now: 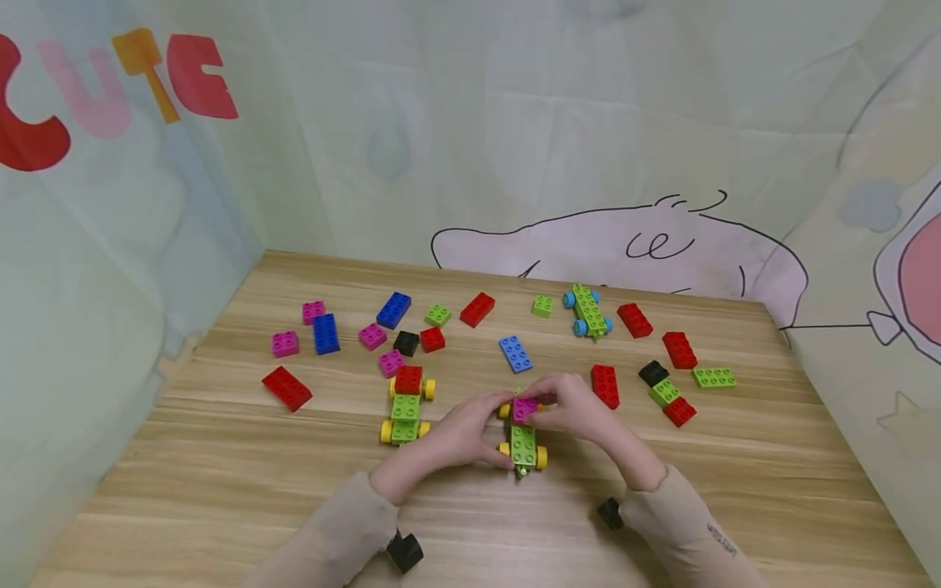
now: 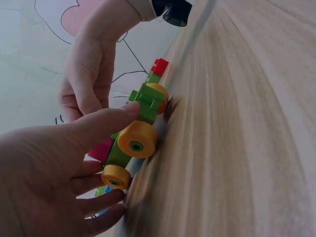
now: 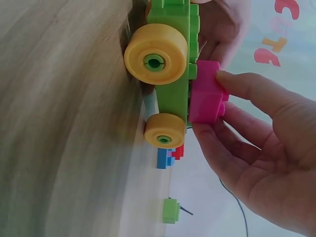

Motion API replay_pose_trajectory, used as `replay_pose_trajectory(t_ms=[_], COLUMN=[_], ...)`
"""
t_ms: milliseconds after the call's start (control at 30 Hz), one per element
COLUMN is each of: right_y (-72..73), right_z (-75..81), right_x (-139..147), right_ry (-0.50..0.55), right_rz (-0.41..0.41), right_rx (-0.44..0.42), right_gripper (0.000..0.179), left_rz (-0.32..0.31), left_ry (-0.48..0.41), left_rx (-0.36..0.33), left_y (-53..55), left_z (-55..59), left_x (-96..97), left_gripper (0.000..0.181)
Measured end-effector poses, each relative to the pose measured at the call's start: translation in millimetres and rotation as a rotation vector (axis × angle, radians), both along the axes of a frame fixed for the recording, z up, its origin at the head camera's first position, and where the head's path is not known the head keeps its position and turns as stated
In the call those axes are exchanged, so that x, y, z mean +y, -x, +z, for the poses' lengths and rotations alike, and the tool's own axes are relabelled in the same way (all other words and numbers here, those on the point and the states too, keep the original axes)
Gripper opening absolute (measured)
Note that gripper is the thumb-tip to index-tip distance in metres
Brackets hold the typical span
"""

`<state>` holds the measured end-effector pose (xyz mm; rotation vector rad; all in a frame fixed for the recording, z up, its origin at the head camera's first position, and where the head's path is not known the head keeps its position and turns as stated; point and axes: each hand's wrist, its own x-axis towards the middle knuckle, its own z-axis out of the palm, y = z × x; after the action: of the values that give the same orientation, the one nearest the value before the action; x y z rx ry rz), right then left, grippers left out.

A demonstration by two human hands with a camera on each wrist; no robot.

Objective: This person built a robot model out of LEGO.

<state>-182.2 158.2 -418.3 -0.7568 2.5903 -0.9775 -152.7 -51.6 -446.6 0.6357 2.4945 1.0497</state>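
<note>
A green toy car base with yellow wheels (image 1: 523, 445) stands on the table between both hands. My left hand (image 1: 463, 433) holds it from the left, the thumb by its near end and the fingers along the far wheel, as the left wrist view also shows. My right hand (image 1: 569, 402) pinches a pink brick (image 3: 205, 94) between thumb and fingers. That brick sits over the studs at the car's far end, close against the green top. To the left stands a second green car with yellow wheels (image 1: 405, 420), bearing a red brick (image 1: 408, 380) at its far end.
Loose red, blue, pink, green and black bricks lie across the far half, among them a flat blue plate (image 1: 515, 354) just beyond the hands. A green car base with blue wheels (image 1: 587, 311) stands at the back right. Fabric walls border the wooden table (image 1: 529, 539).
</note>
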Motion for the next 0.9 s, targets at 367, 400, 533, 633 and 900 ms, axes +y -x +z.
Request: replay_pose_trajectory(t_ms=[367, 400, 533, 633, 900], right_y=[-0.7, -0.8, -0.1, 0.4, 0.3], right_z=[-5.0, -5.8, -8.4, -8.4, -8.5], right_x=[1.1, 1.5, 3.0, 3.6, 3.7], right_ry=[0.04, 0.044, 0.058, 0.068, 0.087], right_rz=[-0.007, -0.011, -0.02, -0.018, -0.01], right_rx=[-0.018, -0.02, -0.034, -0.045, -0.059], right_gripper=[0.029, 0.029, 0.029, 0.029, 0.028], left_rz=[0.006, 0.005, 0.002, 0.004, 0.009], left_ry=[0.005, 0.005, 0.005, 0.004, 0.0], left_rx=[-0.002, -0.001, 0.005, 0.002, -0.008], left_y=[0.0, 0.0, 0.0, 0.1, -0.9], left_z=[-1.5, -1.8, -2.2, -2.2, -1.4], left_x=[0.3, 0.3, 0.6, 0.8, 0.6], left_gripper=[0.096, 0.096, 0.097, 0.097, 0.097])
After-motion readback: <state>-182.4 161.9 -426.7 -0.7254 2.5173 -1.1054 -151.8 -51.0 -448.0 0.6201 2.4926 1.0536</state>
